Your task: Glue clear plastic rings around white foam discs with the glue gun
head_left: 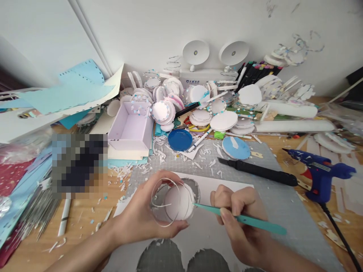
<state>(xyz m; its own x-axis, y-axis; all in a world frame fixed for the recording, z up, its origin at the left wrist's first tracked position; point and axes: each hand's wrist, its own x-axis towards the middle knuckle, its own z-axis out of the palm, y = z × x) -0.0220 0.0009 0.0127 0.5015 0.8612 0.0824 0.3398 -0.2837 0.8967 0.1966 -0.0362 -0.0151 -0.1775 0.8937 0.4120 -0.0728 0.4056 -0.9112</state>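
Holds small white round paper-like disc (pixel 181 207) in left hand (pixel 143 211), with wide C-shaped grasp, beside thin white curled strip (pixel 163 206). Pinches slim teal tweezer-like tool (pixel 255 223) in right hand (pixel 242 237). Aims tool tip leftward at disc's right rim, long axis nearly side-to-side; cannot tell whether touching. Holds disc above white sheet (pixel 204 228), toward far edge, left of right hand.

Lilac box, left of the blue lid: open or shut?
Open: no cover spans the lilac box, and its inner walls show. Cannot tell whether the beaded white piece at its far edge sits inside.
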